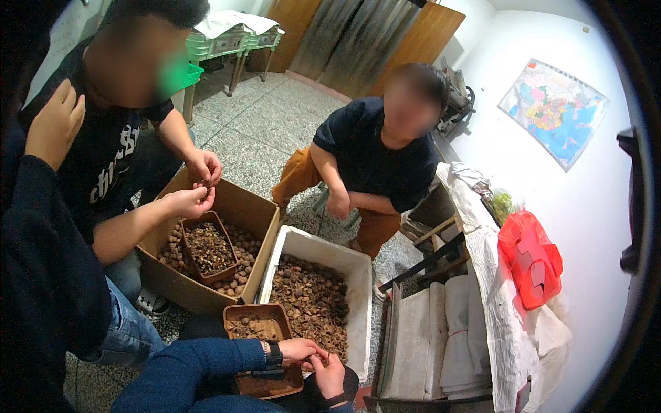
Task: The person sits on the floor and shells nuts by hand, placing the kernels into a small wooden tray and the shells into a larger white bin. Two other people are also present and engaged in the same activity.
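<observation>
My left hand (pixel 298 351), with a dark watch and a bracelet at its wrist, meets my right hand (pixel 330 378) at the bottom centre. Their fingertips close on a small brown walnut piece (pixel 308 365), mostly hidden by the fingers. Under and beside my left hand lies a brown plastic tray (pixel 229 313) holding shell bits and brown crumbs. Just beyond my hands stands a white foam box (pixel 361 310), its bottom covered with broken walnut shells (pixel 310 299).
An open cardboard box (pixel 181 291) holds whole walnuts (pixel 248 253) and another brown tray (pixel 207 279) of pieces. A co-worker's hands (pixel 199 191) hold a nut piece above it. Another person sits opposite; a dark-sleeved person is at left. A cloth-covered table (pixel 490 289) with a red bag (pixel 532 263) stands right.
</observation>
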Tool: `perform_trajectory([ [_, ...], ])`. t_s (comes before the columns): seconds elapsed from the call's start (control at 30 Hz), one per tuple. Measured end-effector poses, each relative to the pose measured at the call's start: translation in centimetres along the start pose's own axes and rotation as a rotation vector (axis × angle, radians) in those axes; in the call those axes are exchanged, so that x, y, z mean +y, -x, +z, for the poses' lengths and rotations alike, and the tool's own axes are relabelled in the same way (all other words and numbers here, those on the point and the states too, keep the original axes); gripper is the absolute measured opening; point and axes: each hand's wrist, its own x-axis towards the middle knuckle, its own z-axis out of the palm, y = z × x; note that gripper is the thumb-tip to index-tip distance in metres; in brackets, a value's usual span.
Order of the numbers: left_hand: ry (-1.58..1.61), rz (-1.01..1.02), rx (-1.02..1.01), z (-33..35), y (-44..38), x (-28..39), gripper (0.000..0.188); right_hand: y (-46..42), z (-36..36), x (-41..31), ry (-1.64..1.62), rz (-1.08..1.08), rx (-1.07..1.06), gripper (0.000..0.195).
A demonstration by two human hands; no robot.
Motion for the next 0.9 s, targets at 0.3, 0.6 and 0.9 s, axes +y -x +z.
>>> perform_trajectory([
  [0.3, 0.015, 0.001, 0.041, -0.9, -0.9, -1.4, 0.034, 0.0, 0.2, 1.7, 0.054, 0.057, -0.013, 0.021],
  [0.6, 0.069, -0.057, 0.081, -1.0, -1.0, -1.7, 0.030, 0.6, 0.0, 0.2, -0.395, 0.245, 0.001, 0.015],
  [0.9, 0.010, 0.012, -0.083, -2.8, -3.2, -4.4, 0.026, 0.1, -0.6, 0.2, -0.491, 0.256, 0.095, 0.012],
])
